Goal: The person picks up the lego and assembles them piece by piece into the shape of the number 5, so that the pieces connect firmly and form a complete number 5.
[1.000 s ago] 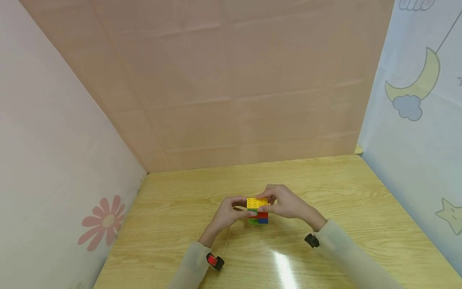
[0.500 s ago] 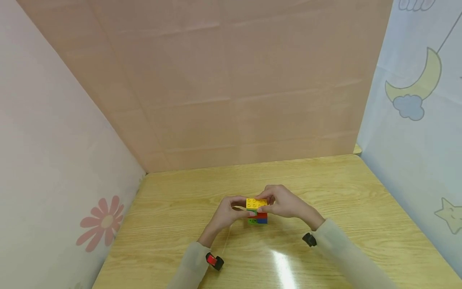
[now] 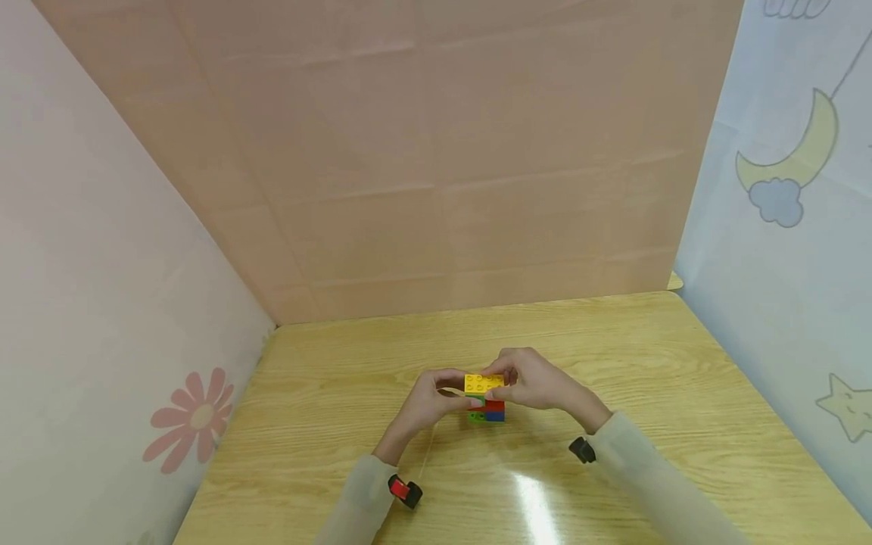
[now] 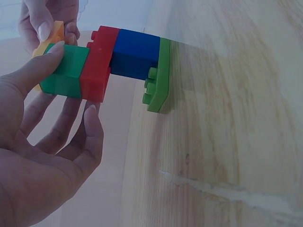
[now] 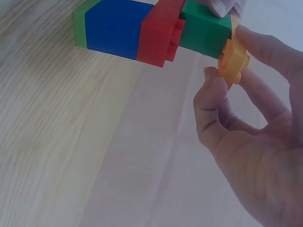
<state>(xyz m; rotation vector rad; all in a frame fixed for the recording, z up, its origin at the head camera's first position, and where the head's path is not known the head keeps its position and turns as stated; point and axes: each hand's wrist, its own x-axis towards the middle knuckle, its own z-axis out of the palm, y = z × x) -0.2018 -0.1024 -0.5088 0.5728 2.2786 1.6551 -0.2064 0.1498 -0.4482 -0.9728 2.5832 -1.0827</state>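
Note:
A stack of toy building blocks stands upright on the table. At its base lies a thin light green block [image 4: 162,78], under a blue block [image 4: 136,53]. Above these come a red block [image 4: 98,66], a dark green block [image 4: 71,70] and, on top, a yellow block [image 3: 474,384]. My left hand [image 3: 428,403] pinches the dark green block, thumb on its near face, with other fingers behind. From the right, my right hand [image 3: 540,382] grips the yellow block between thumb and fingers. In the right wrist view the yellow block [image 5: 233,60] overhangs the dark green one.
The wood-grain table [image 3: 327,454] runs back to a beige cloth [image 3: 436,166]. Pale side walls stand left and right, one with a printed flower [image 3: 202,416], the other with a moon [image 3: 793,147]. Black straps with a red piece [image 3: 400,490] sit at the left wrist.

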